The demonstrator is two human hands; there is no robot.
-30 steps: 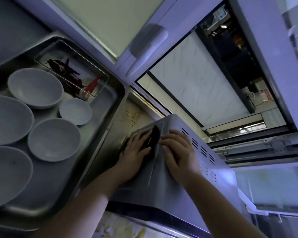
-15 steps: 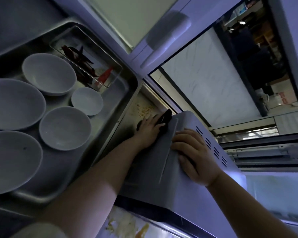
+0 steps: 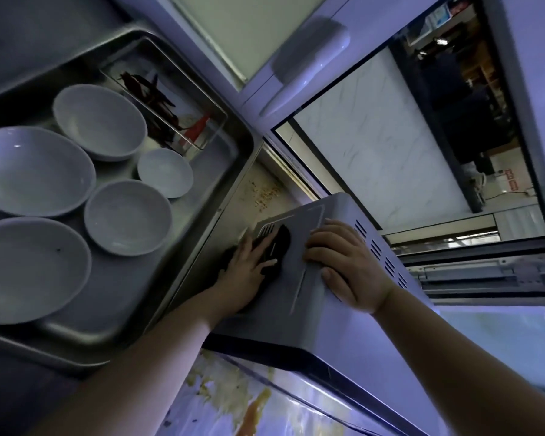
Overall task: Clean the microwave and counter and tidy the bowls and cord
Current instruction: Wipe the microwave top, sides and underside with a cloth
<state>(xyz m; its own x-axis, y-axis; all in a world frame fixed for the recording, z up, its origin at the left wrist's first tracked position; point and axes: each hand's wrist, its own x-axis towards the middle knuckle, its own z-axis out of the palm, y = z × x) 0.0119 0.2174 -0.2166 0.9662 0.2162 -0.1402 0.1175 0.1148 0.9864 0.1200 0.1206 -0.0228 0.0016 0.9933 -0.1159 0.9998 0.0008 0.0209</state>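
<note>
A silver microwave [image 3: 315, 313] fills the middle of the view, seen from above. My left hand [image 3: 249, 272] presses a dark cloth [image 3: 277, 250] flat against the left part of its top, near the vents. Beside it, my right hand [image 3: 346, 262] lies palm down on the same top, holding nothing. Several white bowls [image 3: 128, 217] sit in a steel tray [image 3: 158, 313] to the left. The microwave door [image 3: 233, 401] hangs open below, smeared with yellow and orange food. No cord shows.
A small clear dish [image 3: 167, 111] with dried red chillies sits at the tray's far corner. Crumbs lie on the counter strip [image 3: 261, 193] between tray and microwave. A window frame with a white handle [image 3: 309, 67] rises behind; its sill runs to the right.
My left hand slid the cloth out to the microwave's far left corner and has come back toward me. My right hand has stayed flat on the top. The view shifted slightly.
</note>
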